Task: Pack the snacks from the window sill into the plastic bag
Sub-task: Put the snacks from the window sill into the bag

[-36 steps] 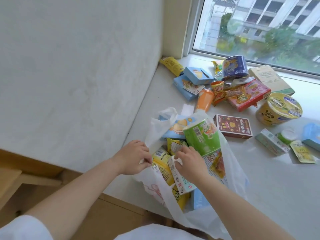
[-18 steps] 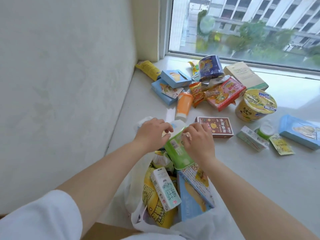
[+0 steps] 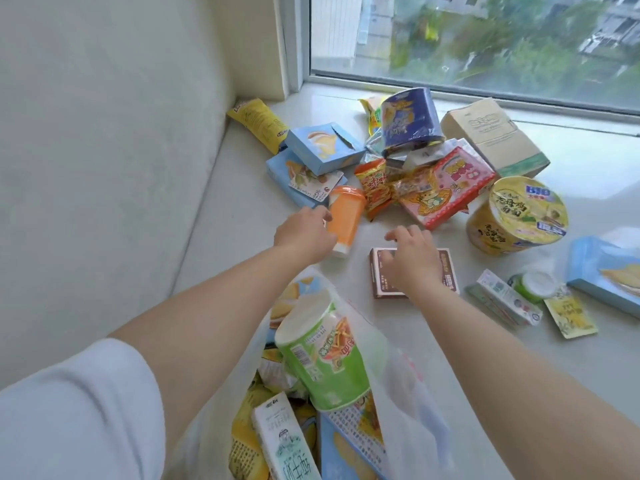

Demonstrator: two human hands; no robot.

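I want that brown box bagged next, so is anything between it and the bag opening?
Partly. The green cup sticks out of the plastic bag on the side facing the brown box, under the right hand. The sill between them looks bare.

White wall (image 3: 104,133), window (image 3: 485,39) w/ trees

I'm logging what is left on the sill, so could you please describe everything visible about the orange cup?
The orange cup is a tall, slightly tapered container, plastic by its look, with an orange body and a white band at its near end. It lies on its side on the window sill, its orange end pointing away toward the blue boxes. The left hand reaches its left side; whether it has a grip yet is unclear.
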